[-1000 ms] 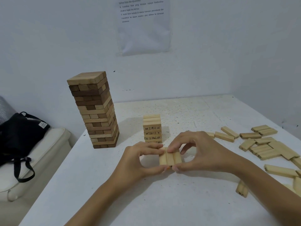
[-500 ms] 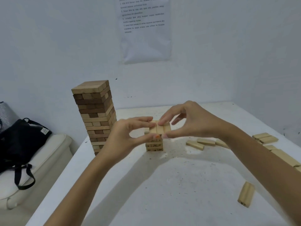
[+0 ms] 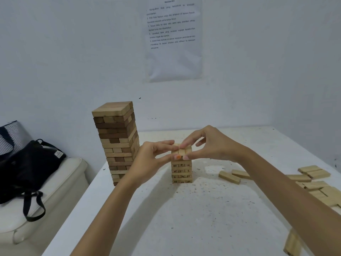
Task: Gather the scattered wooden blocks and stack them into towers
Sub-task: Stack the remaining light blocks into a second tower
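A short tower of pale numbered blocks (image 3: 181, 172) stands mid-table. A row of three pale blocks (image 3: 181, 150) sits at its top, pinched from both sides. My left hand (image 3: 153, 159) grips the row's left end between thumb and fingers. My right hand (image 3: 208, 145) pinches the right end, fingers on top and thumb at the front. A tall finished tower (image 3: 118, 141) of mixed dark and light blocks stands to the left. Loose blocks (image 3: 313, 182) lie scattered at the right.
The white table (image 3: 184, 218) meets the wall at the back. Two loose blocks (image 3: 229, 177) lie just right of the short tower; one more (image 3: 293, 244) sits near the front right edge. A black bag (image 3: 27, 169) rests on a cream seat at the left.
Both hands lifted the row of three blocks from the table's front, carried it back and brought it down onto the top of the short tower.
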